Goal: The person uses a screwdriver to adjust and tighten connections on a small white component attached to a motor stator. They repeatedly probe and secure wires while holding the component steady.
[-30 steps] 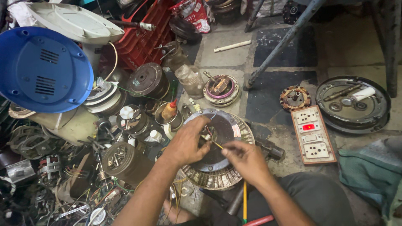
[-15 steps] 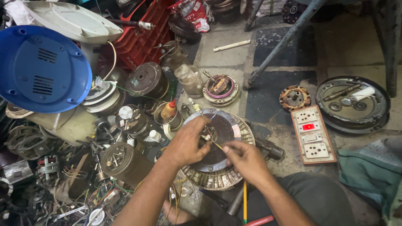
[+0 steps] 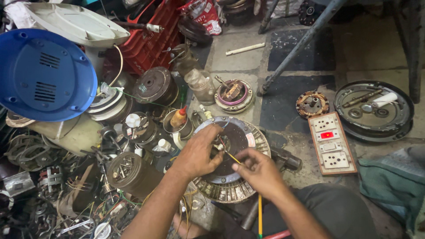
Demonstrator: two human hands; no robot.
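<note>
Hands barely shifted — left hand (image 3: pixel 198 156) pinches wires (image 3: pixel 220 144) at the motor (image 3: pixel 230 159) hub, right hand (image 3: pixel 259 170) grips a thin yellow wire (image 3: pixel 233 158). Wires flimsy — hold near ends; motor heavy, rigid.

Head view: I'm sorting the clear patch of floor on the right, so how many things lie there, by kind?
Socket board: 1
Round metal cover plate: 1
Small copper-wound coil: 1
Green cloth: 1
Total: 4
</note>
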